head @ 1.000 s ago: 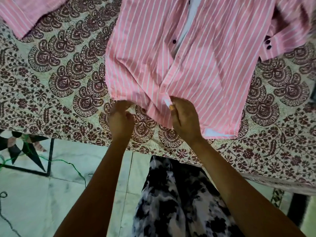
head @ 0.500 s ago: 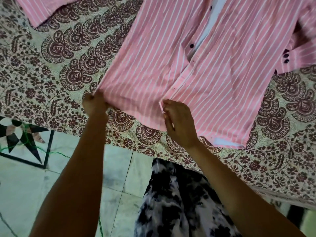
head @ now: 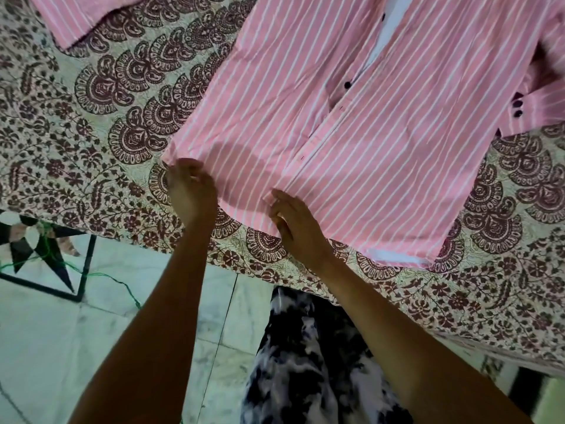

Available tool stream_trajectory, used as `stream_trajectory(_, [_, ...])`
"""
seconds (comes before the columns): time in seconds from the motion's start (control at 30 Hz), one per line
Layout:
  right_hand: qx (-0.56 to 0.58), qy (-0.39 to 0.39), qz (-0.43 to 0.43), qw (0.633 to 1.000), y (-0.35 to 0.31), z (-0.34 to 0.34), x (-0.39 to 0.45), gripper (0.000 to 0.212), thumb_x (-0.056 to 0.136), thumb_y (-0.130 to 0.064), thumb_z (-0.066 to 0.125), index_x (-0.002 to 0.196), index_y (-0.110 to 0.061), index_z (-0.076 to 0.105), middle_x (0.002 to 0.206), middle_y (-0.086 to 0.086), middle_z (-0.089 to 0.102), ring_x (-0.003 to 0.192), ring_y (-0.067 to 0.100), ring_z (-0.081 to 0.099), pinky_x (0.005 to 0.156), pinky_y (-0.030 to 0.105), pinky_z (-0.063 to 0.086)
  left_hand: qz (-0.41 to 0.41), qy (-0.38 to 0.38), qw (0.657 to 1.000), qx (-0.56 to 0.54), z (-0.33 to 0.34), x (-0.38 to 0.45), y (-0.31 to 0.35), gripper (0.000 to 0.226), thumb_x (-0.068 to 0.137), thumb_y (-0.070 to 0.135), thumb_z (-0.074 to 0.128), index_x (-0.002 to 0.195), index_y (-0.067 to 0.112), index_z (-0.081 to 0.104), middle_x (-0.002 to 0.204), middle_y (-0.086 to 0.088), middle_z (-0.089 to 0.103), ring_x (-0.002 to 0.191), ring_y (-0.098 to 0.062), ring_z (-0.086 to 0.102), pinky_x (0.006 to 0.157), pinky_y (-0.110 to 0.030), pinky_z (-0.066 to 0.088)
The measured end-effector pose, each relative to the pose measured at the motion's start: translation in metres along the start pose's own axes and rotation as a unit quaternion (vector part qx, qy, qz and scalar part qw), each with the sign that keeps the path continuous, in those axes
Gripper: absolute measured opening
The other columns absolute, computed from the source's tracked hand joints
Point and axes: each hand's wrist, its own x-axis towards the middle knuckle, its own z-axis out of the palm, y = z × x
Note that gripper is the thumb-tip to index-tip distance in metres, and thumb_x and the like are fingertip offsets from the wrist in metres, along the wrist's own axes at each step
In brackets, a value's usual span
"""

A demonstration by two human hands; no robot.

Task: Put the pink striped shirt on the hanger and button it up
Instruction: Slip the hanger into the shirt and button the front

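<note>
The pink striped shirt [head: 382, 154] lies front-up on a patterned bedspread [head: 91, 123], its lower front spread flat and its hem toward me. My left hand [head: 189, 191] grips the hem's left corner with curled fingers. At the bottom of the front placket, my right hand [head: 293, 224] pinches the hem. A dark button [head: 347, 85] shows higher up, where the front gapes open over white lining. The right cuff [head: 532, 111] with two dark buttons lies at the right edge. The other sleeve [head: 76, 19] lies at the top left. No hanger is in view.
The bed's near edge runs across the middle of the view. Below it are a pale tiled floor [head: 61, 347] with a black star inlay and a green thread, and my black-and-white patterned clothing [head: 305, 362].
My left hand pulled the crumpled left part of the hem outward to the left, and the lower front now lies smooth. My right hand stayed at the bottom of the placket.
</note>
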Motion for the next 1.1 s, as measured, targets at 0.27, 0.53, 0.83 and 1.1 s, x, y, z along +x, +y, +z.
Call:
stream_trajectory(0.27, [-0.208, 0.140, 0.174, 0.952, 0.039, -0.040, -0.066, 0.036, 0.069, -0.017, 0.068, 0.103, -0.018, 0.056, 0.118, 0.007, 0.057, 0.109, 0.021, 0.046, 0.083, 0.035, 0.040, 0.093, -0.233, 0.968, 0.016, 0.045, -0.068, 0.039, 0.037, 0.083, 0.023, 0.062, 0.117, 0.012, 0.053, 0.118, -0.015, 0.060, 0.093, -0.025, 0.061, 0.077, -0.029, 0.045])
stream_trajectory(0.53, [-0.297, 0.070, 0.126, 0.944, 0.056, -0.068, -0.077, 0.037, 0.067, -0.025, 0.057, 0.103, -0.018, 0.051, 0.112, 0.006, 0.060, 0.096, 0.025, 0.056, 0.077, 0.034, 0.032, -0.046, -0.422, 0.885, -0.190, 0.011, -0.051, 0.054, 0.014, 0.084, 0.020, 0.065, 0.075, 0.014, 0.056, 0.066, 0.002, 0.056, 0.061, -0.007, 0.052, 0.060, -0.022, 0.045])
stream_trajectory(0.83, [-0.263, 0.133, 0.074, 0.953, 0.061, -0.092, -0.105, 0.021, 0.073, -0.003, 0.063, 0.093, -0.008, 0.062, 0.083, 0.012, 0.063, 0.052, 0.021, 0.057, 0.042, 0.024, 0.047, -0.042, -0.473, 0.878, -0.054, -0.010, -0.059, 0.016, 0.025, 0.083, 0.021, 0.066, 0.066, 0.012, 0.049, 0.066, -0.010, 0.056, 0.064, -0.018, 0.053, 0.069, -0.031, 0.043])
stream_trajectory(1.1, [-0.394, 0.095, 0.294, 0.866, 0.095, -0.113, -0.137, 0.038, 0.073, -0.021, 0.038, 0.102, -0.004, 0.057, 0.095, 0.018, 0.058, 0.084, 0.034, 0.058, 0.074, 0.039, 0.046, 0.002, -0.391, 0.920, 0.032, 0.007, -0.065, 0.004, 0.035, 0.077, 0.019, 0.074, 0.059, 0.023, 0.043, 0.057, 0.004, 0.046, 0.062, -0.021, 0.049, 0.063, -0.032, 0.043])
